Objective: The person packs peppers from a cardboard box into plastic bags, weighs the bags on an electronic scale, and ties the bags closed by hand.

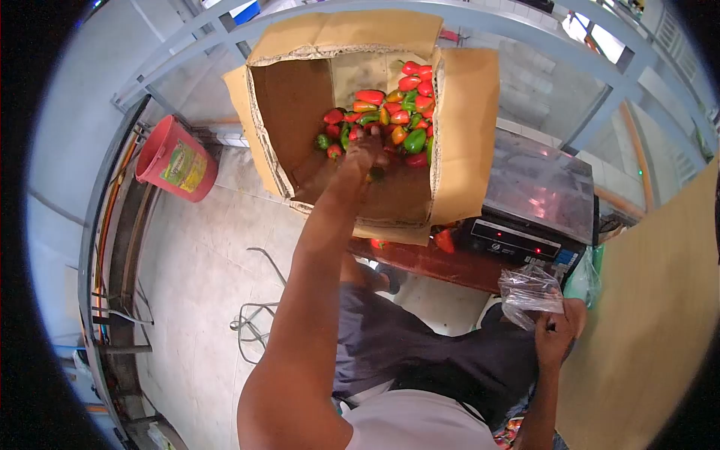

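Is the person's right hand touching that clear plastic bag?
Touching: the head view shows the right hand holding the plastic bag by its edge.

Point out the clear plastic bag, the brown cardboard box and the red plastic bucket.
Clear plastic bag [528, 291]: head view, on its crinkled middle.
Brown cardboard box [465, 139]: head view, on its right-side flap.
Red plastic bucket [184, 166]: head view, on its side label.

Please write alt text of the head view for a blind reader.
A person's left hand reaches into a cardboard box of red, orange and green peppers; the right hand holds a clear plastic bag near a black device.
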Action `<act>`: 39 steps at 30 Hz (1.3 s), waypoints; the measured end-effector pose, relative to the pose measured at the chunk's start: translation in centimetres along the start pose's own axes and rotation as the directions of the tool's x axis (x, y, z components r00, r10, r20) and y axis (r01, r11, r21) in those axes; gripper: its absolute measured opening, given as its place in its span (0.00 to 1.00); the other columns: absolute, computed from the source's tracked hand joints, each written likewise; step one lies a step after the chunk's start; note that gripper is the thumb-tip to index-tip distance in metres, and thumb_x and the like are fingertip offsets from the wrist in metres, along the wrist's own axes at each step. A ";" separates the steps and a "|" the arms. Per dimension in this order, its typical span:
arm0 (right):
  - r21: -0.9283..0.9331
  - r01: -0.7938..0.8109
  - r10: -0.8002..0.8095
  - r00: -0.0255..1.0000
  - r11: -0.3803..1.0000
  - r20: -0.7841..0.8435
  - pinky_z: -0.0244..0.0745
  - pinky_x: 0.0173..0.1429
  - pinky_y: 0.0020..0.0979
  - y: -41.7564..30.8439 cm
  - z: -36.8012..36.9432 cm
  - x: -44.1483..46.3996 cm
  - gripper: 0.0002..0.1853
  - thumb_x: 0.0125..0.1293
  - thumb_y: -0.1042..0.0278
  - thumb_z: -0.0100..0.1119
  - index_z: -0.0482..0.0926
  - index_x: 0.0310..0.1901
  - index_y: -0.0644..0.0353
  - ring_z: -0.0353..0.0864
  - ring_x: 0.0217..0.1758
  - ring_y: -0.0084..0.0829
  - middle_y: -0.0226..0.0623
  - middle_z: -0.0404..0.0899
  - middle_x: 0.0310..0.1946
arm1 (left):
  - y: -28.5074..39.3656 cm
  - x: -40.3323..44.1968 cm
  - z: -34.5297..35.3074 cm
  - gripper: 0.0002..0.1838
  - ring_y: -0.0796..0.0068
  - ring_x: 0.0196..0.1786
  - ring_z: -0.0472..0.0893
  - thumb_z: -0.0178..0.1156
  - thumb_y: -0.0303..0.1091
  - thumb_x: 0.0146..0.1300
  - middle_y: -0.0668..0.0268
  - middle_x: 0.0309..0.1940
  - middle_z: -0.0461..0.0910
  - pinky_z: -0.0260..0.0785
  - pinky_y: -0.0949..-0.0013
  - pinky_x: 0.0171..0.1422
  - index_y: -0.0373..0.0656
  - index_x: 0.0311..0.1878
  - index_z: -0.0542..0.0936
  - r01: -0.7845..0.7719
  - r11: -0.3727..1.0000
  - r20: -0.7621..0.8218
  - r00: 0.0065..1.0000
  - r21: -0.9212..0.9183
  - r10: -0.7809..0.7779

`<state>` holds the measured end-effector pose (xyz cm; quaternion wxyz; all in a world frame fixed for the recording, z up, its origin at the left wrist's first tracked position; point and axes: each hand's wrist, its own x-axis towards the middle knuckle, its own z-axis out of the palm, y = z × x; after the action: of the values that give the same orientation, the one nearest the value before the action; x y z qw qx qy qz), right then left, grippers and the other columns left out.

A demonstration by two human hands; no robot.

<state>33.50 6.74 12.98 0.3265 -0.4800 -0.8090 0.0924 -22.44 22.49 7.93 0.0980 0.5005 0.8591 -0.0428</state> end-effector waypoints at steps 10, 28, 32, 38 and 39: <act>0.016 -0.110 0.109 0.993 0.994 0.044 0.74 0.62 0.41 0.3 0.0 -0.3 0.12 0.60 0.82 0.60 0.83 0.45 0.68 0.81 0.58 0.51 0.52 0.82 0.58 | 2.6 -1.2 -3.3 0.42 0.57 0.71 0.72 0.66 0.57 0.57 0.56 0.69 0.71 0.70 0.49 0.69 0.53 0.73 0.67 0.104 0.992 0.273 0.954 0.071 -0.120; -0.032 -0.022 0.023 1.000 0.999 0.015 0.64 0.69 0.48 0.3 -0.8 -2.0 0.15 0.57 0.75 0.66 0.79 0.46 0.66 0.73 0.64 0.55 0.54 0.78 0.59 | -3.2 -6.4 -5.1 0.18 0.60 0.52 0.84 0.70 0.36 0.55 0.60 0.51 0.83 0.84 0.61 0.35 0.48 0.51 0.85 0.187 0.625 0.234 0.972 -0.757 -0.008; 0.104 -0.386 0.348 0.899 0.917 0.266 0.64 0.73 0.44 -1.1 0.3 -0.5 0.27 0.53 0.80 0.61 0.76 0.58 0.68 0.70 0.70 0.57 0.57 0.68 0.69 | -4.8 -9.7 -7.5 0.28 0.59 0.52 0.84 0.68 0.40 0.58 0.60 0.54 0.81 0.86 0.56 0.35 0.49 0.62 0.77 0.134 0.133 0.154 0.976 -0.982 0.156; 0.076 -0.202 0.175 0.947 0.976 0.269 0.71 0.70 0.45 -5.7 3.5 4.4 0.28 0.51 0.79 0.60 0.74 0.58 0.66 0.73 0.68 0.56 0.53 0.65 0.72 | 0.6 -22.3 -8.2 0.34 0.49 0.60 0.80 0.64 0.44 0.58 0.47 0.62 0.74 0.87 0.50 0.36 0.45 0.67 0.70 0.327 -0.598 -0.209 0.728 -0.731 0.653; 0.115 -0.292 0.243 0.916 0.950 0.321 0.70 0.70 0.45 -6.8 4.1 4.9 0.24 0.49 0.77 0.61 0.75 0.52 0.67 0.71 0.68 0.56 0.53 0.68 0.70 | 3.3 -24.4 -8.0 0.34 0.47 0.60 0.80 0.64 0.46 0.58 0.46 0.63 0.72 0.87 0.48 0.37 0.43 0.66 0.71 0.316 -0.645 -0.290 0.698 -0.696 0.655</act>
<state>24.50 7.97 15.19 0.2204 -0.5386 -0.7659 0.2734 -8.86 4.77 20.93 0.7165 0.2918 0.1453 0.6168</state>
